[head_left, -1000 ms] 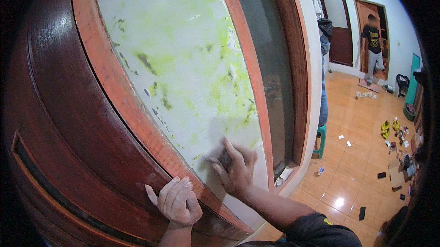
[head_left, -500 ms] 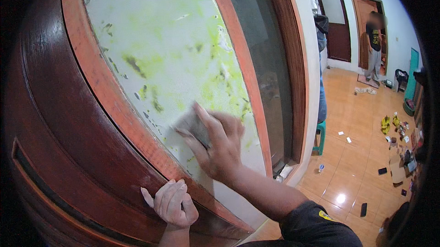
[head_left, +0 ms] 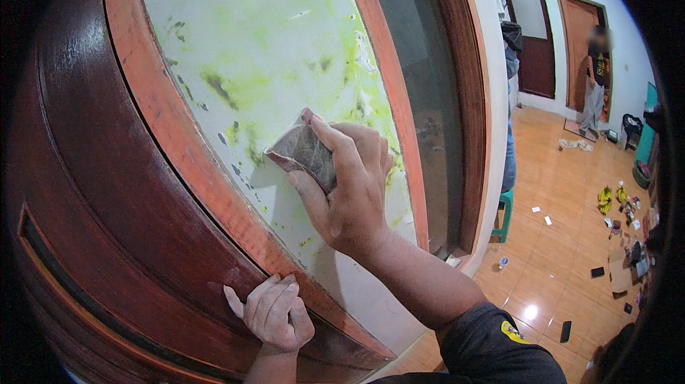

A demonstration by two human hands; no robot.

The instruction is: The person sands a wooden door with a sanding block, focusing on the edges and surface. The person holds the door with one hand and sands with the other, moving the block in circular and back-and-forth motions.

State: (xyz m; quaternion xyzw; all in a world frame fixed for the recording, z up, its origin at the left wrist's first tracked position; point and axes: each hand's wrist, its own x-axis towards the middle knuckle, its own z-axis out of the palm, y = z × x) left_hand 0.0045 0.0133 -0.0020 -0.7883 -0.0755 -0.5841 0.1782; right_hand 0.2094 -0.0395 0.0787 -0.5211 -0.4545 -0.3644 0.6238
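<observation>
My right hand [head_left: 357, 188] presses a dark grey, folded piece of sandpaper [head_left: 303, 152] against a pale wall panel [head_left: 257, 42] with patchy yellow-green areas and dark marks. Thumb and fingers grip the sheet at its side, and one corner lifts toward the left. Lower down, my left hand [head_left: 275, 313], whitened with dust, rests by the salmon-coloured wooden frame [head_left: 171, 106] where it meets the dark brown door [head_left: 85, 134]. Its fingers are loosely curled, the little finger sticking out, and nothing shows in them.
Right of the panel is a dark window pane [head_left: 421, 84] in a brown frame. On the tiled floor [head_left: 528, 270] lie phones [head_left: 566, 331], bananas [head_left: 605, 200], cardboard [head_left: 619, 272] and small clutter. A green stool [head_left: 505, 218] stands behind the wall edge; a person [head_left: 594, 81] stands at the far doorway.
My right hand has moved up the panel with the sandpaper. My left hand stays almost in place by the frame. The whole view has shifted slightly.
</observation>
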